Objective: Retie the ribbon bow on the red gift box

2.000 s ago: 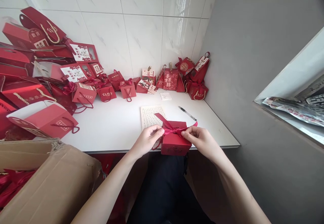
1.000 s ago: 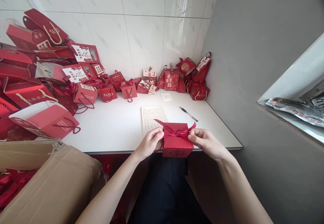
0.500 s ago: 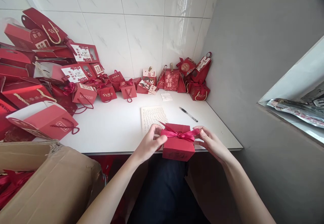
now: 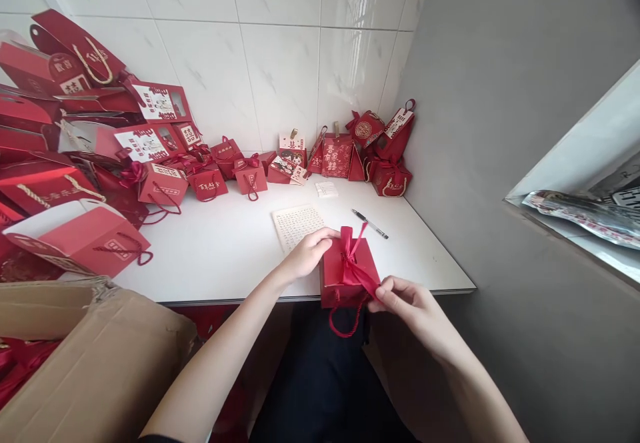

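Observation:
A small red gift box (image 4: 336, 284) with a red ribbon (image 4: 350, 266) tied on top sits at the front edge of the white table (image 4: 230, 249). My left hand (image 4: 310, 251) grips the box's upper left corner. My right hand (image 4: 403, 299) pinches one ribbon tail at the box's lower right. A red cord handle (image 4: 345, 323) hangs below the box, over the table edge.
A written sheet of paper (image 4: 297, 224), a pen (image 4: 369, 223) and a small white slip (image 4: 327, 189) lie behind the box. Several red gift boxes and bags (image 4: 210, 179) line the tiled wall and pile up at left. An open cardboard carton (image 4: 100, 356) stands lower left.
The box has turned and tilted toward me. My right hand has dropped from the bow's right loop to a ribbon tail at the lower right. My left hand has shifted onto the box's corner.

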Available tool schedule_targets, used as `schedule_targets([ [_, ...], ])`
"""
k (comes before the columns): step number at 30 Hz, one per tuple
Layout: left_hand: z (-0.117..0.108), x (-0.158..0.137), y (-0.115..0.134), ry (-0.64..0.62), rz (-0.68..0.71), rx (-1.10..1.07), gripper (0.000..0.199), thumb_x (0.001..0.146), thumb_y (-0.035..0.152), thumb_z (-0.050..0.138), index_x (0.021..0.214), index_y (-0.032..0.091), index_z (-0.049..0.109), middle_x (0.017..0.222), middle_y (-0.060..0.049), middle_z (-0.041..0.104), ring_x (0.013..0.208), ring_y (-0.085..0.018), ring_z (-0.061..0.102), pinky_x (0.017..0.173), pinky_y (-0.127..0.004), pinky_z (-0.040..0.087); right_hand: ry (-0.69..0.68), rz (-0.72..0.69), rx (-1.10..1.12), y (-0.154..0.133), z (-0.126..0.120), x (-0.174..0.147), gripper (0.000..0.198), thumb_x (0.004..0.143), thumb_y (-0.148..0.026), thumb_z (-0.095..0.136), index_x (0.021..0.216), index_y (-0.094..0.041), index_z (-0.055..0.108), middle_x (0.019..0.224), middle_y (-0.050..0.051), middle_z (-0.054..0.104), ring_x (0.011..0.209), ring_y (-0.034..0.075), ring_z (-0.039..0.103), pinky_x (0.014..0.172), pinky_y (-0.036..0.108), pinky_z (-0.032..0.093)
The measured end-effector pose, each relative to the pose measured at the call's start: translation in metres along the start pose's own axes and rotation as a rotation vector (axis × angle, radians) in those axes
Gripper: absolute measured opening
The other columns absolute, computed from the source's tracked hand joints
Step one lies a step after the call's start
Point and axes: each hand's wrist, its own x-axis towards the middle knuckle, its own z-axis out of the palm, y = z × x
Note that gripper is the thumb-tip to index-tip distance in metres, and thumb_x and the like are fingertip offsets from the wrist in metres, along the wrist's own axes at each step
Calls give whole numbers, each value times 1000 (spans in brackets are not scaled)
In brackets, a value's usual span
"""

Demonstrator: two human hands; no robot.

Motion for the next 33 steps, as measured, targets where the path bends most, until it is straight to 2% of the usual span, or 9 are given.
schedule_targets([
  [6, 2, 34, 6, -212, 79, 144, 25, 86, 23, 41, 91, 17, 65, 106, -5, 60, 99, -17, 57, 91, -29, 41, -107, -47, 22, -1, 13, -8, 38, 85, -50, 54, 67, -17, 52, 62, 2, 58, 63, 15, 53, 68, 27, 42],
  [9, 2, 48, 14, -386, 75, 210, 22, 84, 21, 45, 91, 18, 65, 99, -3, 64, 94, -16, 59, 85, -27, 43, -112, -65, 179, 2, 11, -6, 37, 86, -47, 54, 64, -18, 48, 64, 2, 56, 66, 15, 53, 66, 27, 40],
  [11, 3, 52, 20, -414, 90, 282, 19, 83, 18, 47, 88, 18, 66, 95, -2, 66, 92, -15, 60, 84, -26, 43, -86, -84, 202, 5, 12, -5, 36, 86, -46, 54, 64, -18, 47, 68, 2, 55, 69, 16, 52, 67, 27, 39],
  [14, 6, 48, 30, -237, 118, 354, 16, 82, 28, 54, 88, 19, 65, 100, -2, 65, 93, -17, 60, 83, -27, 43, -36, -101, 30, 7, 17, -6, 35, 86, -47, 53, 67, -17, 49, 70, 1, 54, 69, 15, 50, 68, 25, 38],
  [17, 9, 29, 38, -36, 185, 351, 25, 84, 40, 50, 90, 19, 63, 102, -3, 63, 95, -18, 59, 85, -29, 43, -42, -95, -155, 8, 17, -11, 36, 87, -49, 50, 70, -17, 52, 70, 1, 54, 68, 15, 48, 66, 25, 38],
  [21, 12, 2, 39, -56, 236, 453, 19, 84, 34, 51, 82, 19, 63, 99, -3, 62, 96, -18, 57, 90, -31, 41, -37, -64, -213, 7, -2, -15, 45, 85, -58, 47, 72, -17, 58, 73, 4, 58, 72, 18, 52, 69, 28, 40],
  [26, 19, -8, 27, -75, 213, 462, 14, 84, 31, 52, 87, 21, 61, 110, -4, 57, 106, -19, 52, 90, -32, 42, 129, 31, 117, 5, -22, -6, 71, 83, -73, 22, 64, -17, 61, 54, 4, 52, 58, 18, 53, 64, 31, 44],
  [29, 23, -6, 24, -46, 210, 456, 13, 83, 32, 54, 86, 21, 61, 109, -4, 56, 106, -20, 51, 90, -32, 42, 167, 68, 66, 1, -16, 2, 65, 81, -72, 36, 56, -17, 58, 46, 2, 47, 50, 16, 49, 59, 29, 42],
  [33, 25, -8, 26, 2, 263, 451, 21, 90, 31, 43, 89, 20, 60, 104, -5, 59, 104, -19, 52, 94, -34, 38, 170, -13, -154, -4, -5, 2, 53, 80, -65, 48, 59, -17, 57, 54, 2, 53, 57, 15, 50, 58, 26, 39],
])
